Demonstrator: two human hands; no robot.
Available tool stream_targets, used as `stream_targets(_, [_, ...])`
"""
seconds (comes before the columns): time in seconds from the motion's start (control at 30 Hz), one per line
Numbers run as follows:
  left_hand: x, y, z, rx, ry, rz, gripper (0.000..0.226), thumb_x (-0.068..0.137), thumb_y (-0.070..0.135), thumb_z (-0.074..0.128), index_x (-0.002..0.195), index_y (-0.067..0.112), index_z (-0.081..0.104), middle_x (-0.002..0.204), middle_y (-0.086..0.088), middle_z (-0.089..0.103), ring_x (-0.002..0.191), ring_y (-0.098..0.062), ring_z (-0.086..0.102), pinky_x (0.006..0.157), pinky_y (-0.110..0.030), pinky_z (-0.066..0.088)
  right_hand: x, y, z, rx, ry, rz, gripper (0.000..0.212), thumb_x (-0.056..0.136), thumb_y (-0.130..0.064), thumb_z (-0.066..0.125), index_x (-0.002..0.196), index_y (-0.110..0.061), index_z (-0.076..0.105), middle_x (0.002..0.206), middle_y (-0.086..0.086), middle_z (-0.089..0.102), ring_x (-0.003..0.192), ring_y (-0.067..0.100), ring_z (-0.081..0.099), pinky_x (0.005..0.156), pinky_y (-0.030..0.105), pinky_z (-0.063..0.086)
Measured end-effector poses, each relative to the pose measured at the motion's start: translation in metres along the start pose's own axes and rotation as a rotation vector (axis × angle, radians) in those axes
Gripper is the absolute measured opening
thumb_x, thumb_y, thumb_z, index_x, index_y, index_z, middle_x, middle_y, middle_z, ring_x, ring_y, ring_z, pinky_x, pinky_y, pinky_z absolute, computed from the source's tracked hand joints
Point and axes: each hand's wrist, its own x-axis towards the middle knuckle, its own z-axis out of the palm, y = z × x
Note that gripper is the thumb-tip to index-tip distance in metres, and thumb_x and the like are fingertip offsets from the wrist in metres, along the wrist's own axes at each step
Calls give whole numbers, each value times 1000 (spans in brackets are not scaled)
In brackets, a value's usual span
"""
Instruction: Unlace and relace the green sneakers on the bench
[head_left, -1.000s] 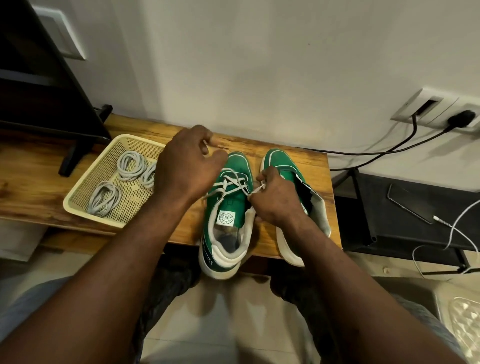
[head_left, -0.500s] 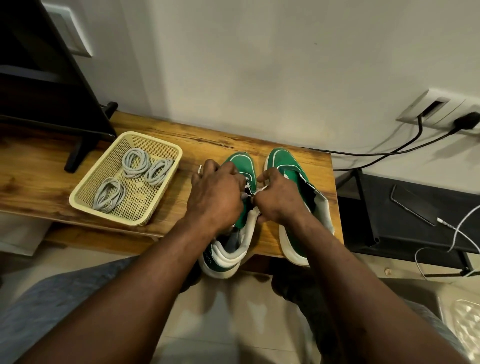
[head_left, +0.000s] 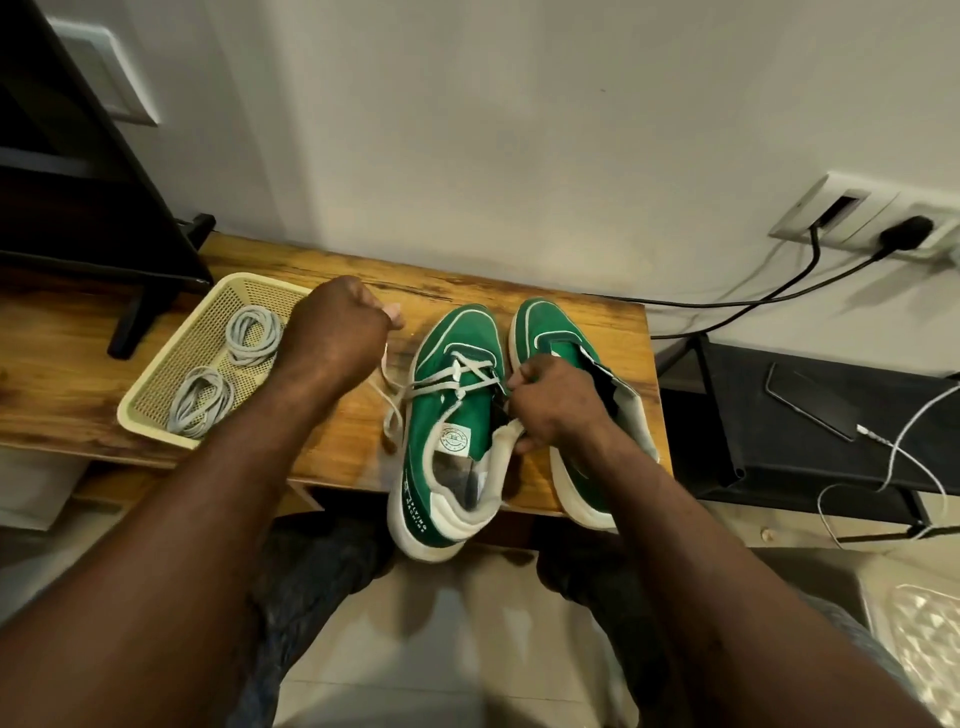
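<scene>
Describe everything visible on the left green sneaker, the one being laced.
The left sneaker has a green, suede-looking upper with pale piping, a white sole and heel collar, a round tongue label and white lettering by the heel. It stands upright on the bench, toe to the wall, heel overhanging the front edge, close beside the other sneaker. A pale lace crosses only the front eyelets; the left hand grips one end, pulled leftward, the right hand pinches the other at the sneaker's right edge.

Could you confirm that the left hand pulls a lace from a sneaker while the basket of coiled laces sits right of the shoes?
Not quite: the head view shows the basket left of the sneakers; the left hand does pull the lace.
</scene>
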Motion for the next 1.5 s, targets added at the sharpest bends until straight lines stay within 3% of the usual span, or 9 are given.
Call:
stream_targets(0.13, [1, -13, -1, 331, -52, 40, 4, 87, 24, 70, 90, 21, 68, 98, 0, 72, 92, -29, 65, 75, -34, 49, -5, -12, 2, -23, -22, -55, 19, 88, -13, 59, 106, -17, 57, 100, 6, 67, 61, 25, 76, 64, 40, 64])
stream_targets(0.3, [-12, -6, 15, 430, -120, 231, 17, 84, 38, 77, 88, 27, 65, 91, 5, 69, 88, -23, 65, 73, -34, 50, -6, -18, 15, -325, 164, -299, 39, 80, -15, 71, 118, -22, 65, 116, 4, 65, 101, 27, 63, 82, 39, 56])
stream_targets(0.43, [-26, -5, 31, 571, -271, 234, 22, 81, 41, 79, 83, 22, 68, 83, 0, 69, 77, -20, 65, 68, -35, 54, -5, -23, 30, -424, 148, -481, 38, 83, -12, 76, 118, -24, 69, 117, -1, 70, 112, 29, 54, 88, 42, 51])
stream_targets(0.53, [-29, -5, 36, 617, -213, 235, 18, 82, 38, 76, 82, 22, 66, 76, -2, 64, 67, -19, 60, 56, -30, 43, -6, -27, 39, -475, 184, -478, 39, 85, -15, 72, 122, -23, 64, 108, 2, 73, 113, 31, 51, 88, 44, 50])
stream_targets(0.77, [-25, -9, 40, 683, -142, 208, 20, 89, 34, 80, 101, 19, 74, 72, 1, 53, 64, -16, 55, 55, -30, 44, -9, -34, 44, -522, 251, -453, 31, 89, -22, 74, 118, -29, 67, 104, -4, 74, 116, 27, 52, 93, 47, 44])
stream_targets(0.97, [-15, -12, 34, 639, -129, 132, 25, 86, 27, 81, 72, 17, 64, 77, -5, 65, 65, -19, 58, 51, -28, 37, -13, -35, 24, -553, 375, -343, 20, 89, -20, 70, 105, -28, 78, 103, -2, 72, 115, 26, 52, 94, 46, 41])
stream_targets(1.07, [-11, -16, 31, 613, -135, 122, 24, 84, 31, 82, 76, 15, 66, 85, -8, 68, 68, -22, 61, 56, -29, 42, -9, -31, 10, -507, 447, -224, 21, 89, -23, 67, 106, -26, 78, 104, 2, 73, 115, 30, 52, 92, 47, 41])
stream_targets(1.3, [-15, -17, 36, 572, -155, 155, 11, 87, 26, 80, 81, 20, 73, 75, 0, 64, 68, -16, 62, 56, -29, 44, -11, -38, 19, -507, 272, -369, 34, 84, -19, 66, 116, -25, 73, 122, -2, 66, 124, 30, 44, 96, 50, 38])
stream_targets(1.5, [-20, -19, 42, 574, -211, 156, 15, 85, 29, 81, 78, 21, 71, 76, -1, 67, 69, -19, 64, 62, -31, 52, -17, -49, 35, -653, 184, -377, 31, 89, -24, 70, 120, -22, 65, 100, 3, 69, 117, 30, 54, 109, 59, 35])
